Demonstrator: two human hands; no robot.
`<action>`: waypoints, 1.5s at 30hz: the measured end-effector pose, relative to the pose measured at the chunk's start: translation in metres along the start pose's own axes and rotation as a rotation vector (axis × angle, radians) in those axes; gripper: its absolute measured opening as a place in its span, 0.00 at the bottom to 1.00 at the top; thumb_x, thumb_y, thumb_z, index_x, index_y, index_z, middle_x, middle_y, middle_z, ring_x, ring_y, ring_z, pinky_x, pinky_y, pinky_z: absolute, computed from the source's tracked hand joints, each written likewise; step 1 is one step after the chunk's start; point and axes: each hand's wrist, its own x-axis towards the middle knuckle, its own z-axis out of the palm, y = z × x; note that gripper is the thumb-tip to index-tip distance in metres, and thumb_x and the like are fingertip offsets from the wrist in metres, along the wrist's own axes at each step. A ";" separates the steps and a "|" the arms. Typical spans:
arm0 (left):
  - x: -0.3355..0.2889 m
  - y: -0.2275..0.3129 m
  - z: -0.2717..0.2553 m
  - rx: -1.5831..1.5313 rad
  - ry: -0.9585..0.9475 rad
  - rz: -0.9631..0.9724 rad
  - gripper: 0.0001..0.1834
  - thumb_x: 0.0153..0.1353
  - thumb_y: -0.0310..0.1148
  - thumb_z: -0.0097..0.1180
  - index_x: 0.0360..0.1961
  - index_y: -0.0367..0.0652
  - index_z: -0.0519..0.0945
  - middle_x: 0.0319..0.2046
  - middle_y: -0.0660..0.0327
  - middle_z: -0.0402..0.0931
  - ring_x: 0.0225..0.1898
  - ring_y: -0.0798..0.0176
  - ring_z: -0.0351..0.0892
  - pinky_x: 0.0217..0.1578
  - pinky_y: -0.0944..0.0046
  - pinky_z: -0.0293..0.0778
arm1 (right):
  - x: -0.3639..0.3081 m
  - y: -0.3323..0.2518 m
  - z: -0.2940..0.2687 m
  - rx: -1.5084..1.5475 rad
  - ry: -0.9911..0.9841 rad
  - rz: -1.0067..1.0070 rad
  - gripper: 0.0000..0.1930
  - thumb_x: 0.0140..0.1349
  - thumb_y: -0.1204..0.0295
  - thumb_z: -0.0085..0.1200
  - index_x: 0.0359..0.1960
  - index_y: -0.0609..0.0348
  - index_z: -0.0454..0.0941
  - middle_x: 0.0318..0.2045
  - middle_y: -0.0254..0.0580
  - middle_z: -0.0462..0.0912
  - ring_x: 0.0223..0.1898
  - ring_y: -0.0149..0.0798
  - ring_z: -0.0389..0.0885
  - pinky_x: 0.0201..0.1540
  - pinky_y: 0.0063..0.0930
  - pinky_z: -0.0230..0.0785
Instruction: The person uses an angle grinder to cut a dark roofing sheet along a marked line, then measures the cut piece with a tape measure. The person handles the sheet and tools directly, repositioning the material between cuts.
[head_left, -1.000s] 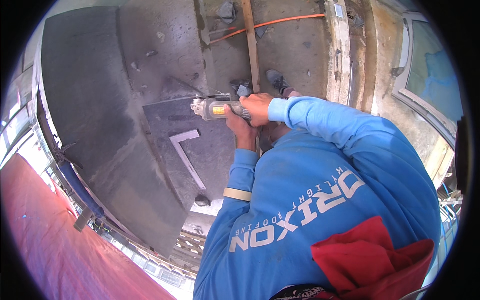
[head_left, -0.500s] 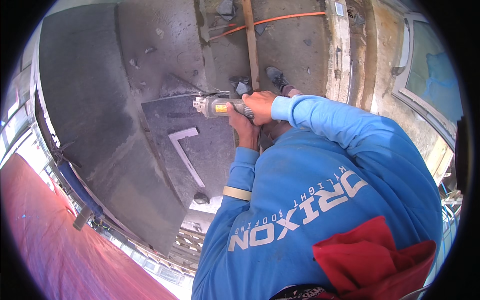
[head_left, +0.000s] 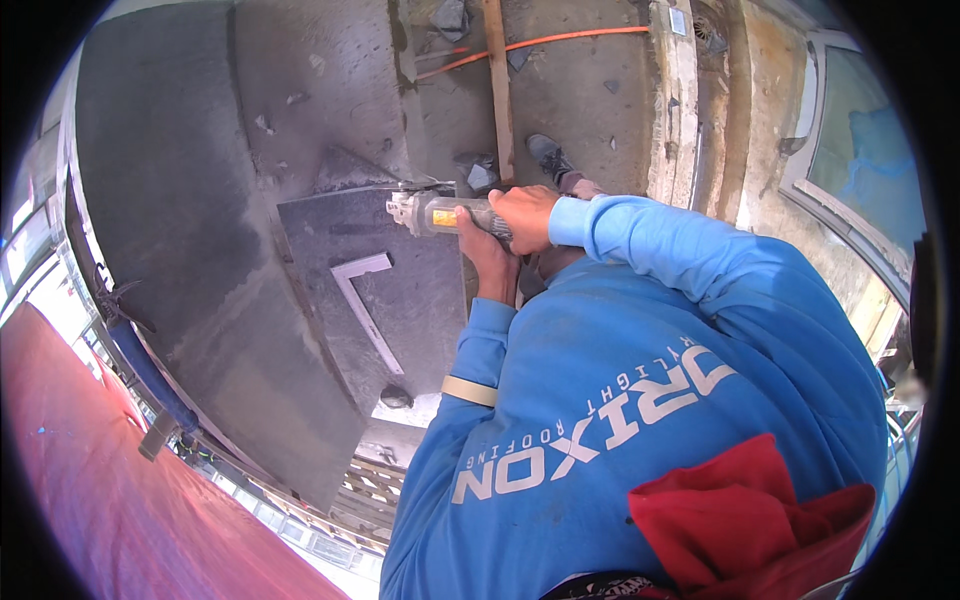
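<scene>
- Red sheet [head_left: 110,480], smooth, at far left.
- Dark grey stone slab [head_left: 410,300], flat and speckled; a pale L-shaped square [head_left: 362,300] lies on it.
- Angle grinder [head_left: 440,213], silver with a yellow label, sits at the slab's upper edge.
- A co-worker's hands [head_left: 522,215], both in a closed grip round the grinder's body, just right of its head.
- Blue sweatshirt [head_left: 640,400], red hood [head_left: 740,520].
- The wearer's own hands do not show.

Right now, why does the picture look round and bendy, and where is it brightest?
Head view: the fisheye lens bends straight edges toward a black rim, like the long grey concrete ledge; sun glares on the person's bright blue long-sleeved shirt, the dark grey stone slab looks duller, and the small grey angle grinder looks sharp.
</scene>
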 end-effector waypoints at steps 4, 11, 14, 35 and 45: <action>-0.006 0.012 0.013 -0.004 0.010 -0.004 0.34 0.77 0.57 0.36 0.61 0.34 0.70 0.54 0.50 0.78 0.56 0.52 0.81 0.56 0.50 0.79 | 0.010 -0.001 -0.001 -0.013 -0.008 -0.002 0.31 0.45 0.73 0.67 0.53 0.70 0.72 0.40 0.60 0.87 0.46 0.58 0.87 0.49 0.47 0.80; 0.002 -0.001 0.002 -0.027 -0.011 -0.038 0.35 0.77 0.58 0.36 0.60 0.33 0.72 0.55 0.49 0.79 0.55 0.51 0.82 0.56 0.50 0.80 | 0.001 0.000 -0.002 -0.034 -0.028 0.033 0.33 0.44 0.73 0.68 0.55 0.70 0.72 0.41 0.59 0.87 0.47 0.57 0.88 0.50 0.47 0.80; 0.002 -0.004 0.002 -0.033 -0.036 -0.021 0.35 0.77 0.58 0.36 0.60 0.32 0.72 0.54 0.49 0.79 0.54 0.51 0.82 0.55 0.49 0.81 | 0.000 0.000 -0.003 -0.041 -0.026 0.034 0.34 0.44 0.72 0.68 0.56 0.70 0.72 0.41 0.59 0.87 0.47 0.57 0.88 0.49 0.47 0.80; 0.002 -0.010 0.002 -0.017 -0.012 -0.058 0.37 0.77 0.60 0.33 0.61 0.33 0.72 0.55 0.49 0.78 0.54 0.50 0.82 0.54 0.48 0.81 | -0.004 0.000 -0.006 -0.083 -0.040 0.034 0.33 0.43 0.73 0.67 0.55 0.71 0.72 0.39 0.59 0.87 0.45 0.56 0.88 0.47 0.45 0.80; -0.004 -0.012 0.007 -0.011 -0.014 -0.076 0.37 0.76 0.60 0.34 0.62 0.33 0.72 0.55 0.49 0.78 0.55 0.49 0.81 0.55 0.46 0.80 | -0.008 0.005 -0.004 -0.058 -0.015 0.022 0.32 0.44 0.73 0.68 0.53 0.71 0.72 0.38 0.60 0.87 0.44 0.58 0.88 0.46 0.47 0.80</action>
